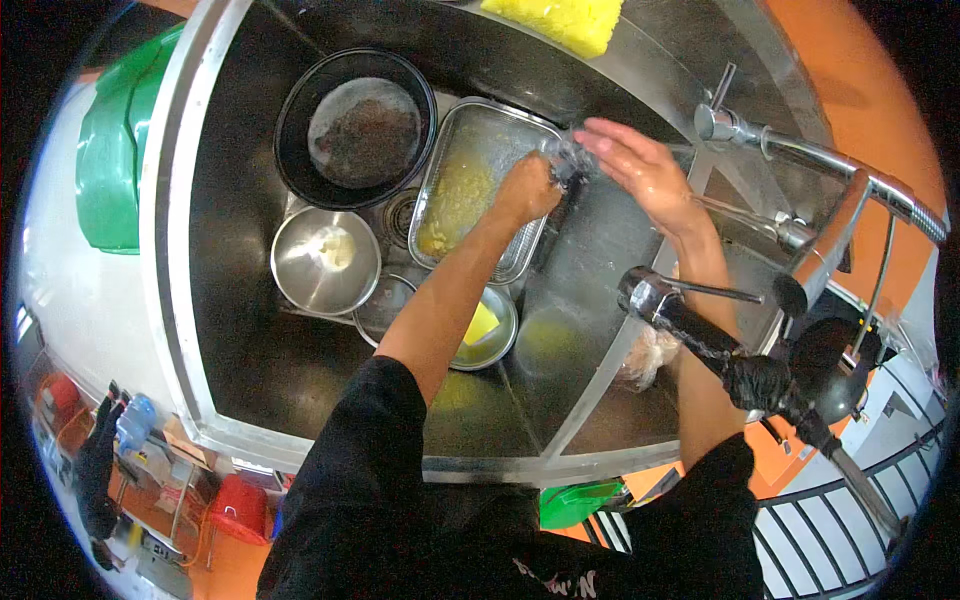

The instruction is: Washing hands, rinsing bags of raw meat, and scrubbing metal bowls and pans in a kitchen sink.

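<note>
In the head view my left hand (531, 186) is curled over the right edge of a rectangular metal tray (480, 142) with yellowish residue and liquid in it. Whether the fingers grip anything is unclear. Right beside it, my right hand (637, 169) has its fingers extended and holds nothing visible. Between the hands is a blurred, shiny grey-clear patch, perhaps splashing water. Left of the tray stand a round black pan (364, 131) with cloudy liquid and a steel bowl (326, 260). A yellow sponge (481, 324) lies in a round metal dish (506, 341) under my left forearm.
The steel sink's left rim (176, 187) and a divider (600, 382) frame the basin. Chrome taps (840, 161) and a black-wrapped spout (697, 330) reach in from the right. A yellow fluffy cloth (562, 22) lies at the top. A person is in the background, lower left.
</note>
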Demonstrator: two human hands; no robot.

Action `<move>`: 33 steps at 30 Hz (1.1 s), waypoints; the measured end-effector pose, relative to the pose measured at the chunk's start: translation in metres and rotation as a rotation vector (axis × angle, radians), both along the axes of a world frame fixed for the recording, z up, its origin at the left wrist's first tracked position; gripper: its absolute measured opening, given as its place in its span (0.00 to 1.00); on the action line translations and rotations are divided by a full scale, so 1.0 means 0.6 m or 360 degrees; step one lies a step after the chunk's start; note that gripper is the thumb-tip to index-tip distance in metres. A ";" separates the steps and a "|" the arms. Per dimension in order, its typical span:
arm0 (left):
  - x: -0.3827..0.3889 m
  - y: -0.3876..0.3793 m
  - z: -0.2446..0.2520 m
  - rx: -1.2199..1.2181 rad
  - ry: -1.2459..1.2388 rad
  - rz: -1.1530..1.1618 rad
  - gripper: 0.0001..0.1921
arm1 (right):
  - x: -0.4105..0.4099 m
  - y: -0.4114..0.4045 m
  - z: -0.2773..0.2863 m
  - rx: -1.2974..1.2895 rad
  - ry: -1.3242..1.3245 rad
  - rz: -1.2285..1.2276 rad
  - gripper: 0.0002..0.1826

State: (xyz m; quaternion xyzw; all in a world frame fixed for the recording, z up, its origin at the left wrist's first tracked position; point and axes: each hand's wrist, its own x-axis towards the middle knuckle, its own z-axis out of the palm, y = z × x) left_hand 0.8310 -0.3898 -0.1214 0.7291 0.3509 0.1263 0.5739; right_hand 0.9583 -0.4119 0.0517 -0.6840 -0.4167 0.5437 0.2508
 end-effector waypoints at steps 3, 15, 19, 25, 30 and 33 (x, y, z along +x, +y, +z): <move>-0.040 -0.004 -0.037 0.0261 -0.0174 0.0190 0.18 | -0.032 -0.056 0.020 -0.0016 0.1040 -0.0755 0.23; -0.297 -0.010 -0.011 -0.1391 0.0153 0.0761 0.11 | -0.454 -0.348 -0.266 -0.1034 -0.0081 -0.1158 0.38; -0.319 -0.041 0.021 -0.1281 0.0309 0.1092 0.10 | -0.460 -0.330 -0.424 -0.1181 -0.0816 -0.0989 0.49; -0.360 -0.032 0.019 -0.2089 0.0236 0.0829 0.08 | -0.342 -0.347 -0.372 -0.1334 0.0431 -0.1701 0.17; -0.397 -0.050 0.050 -0.1970 0.0111 0.1042 0.09 | -0.366 -0.341 -0.283 -0.0941 -0.0064 -0.0941 0.21; -0.381 -0.080 0.049 -0.1698 0.0126 0.0977 0.13 | -0.358 -0.331 -0.229 -0.0973 0.0106 -0.1196 0.21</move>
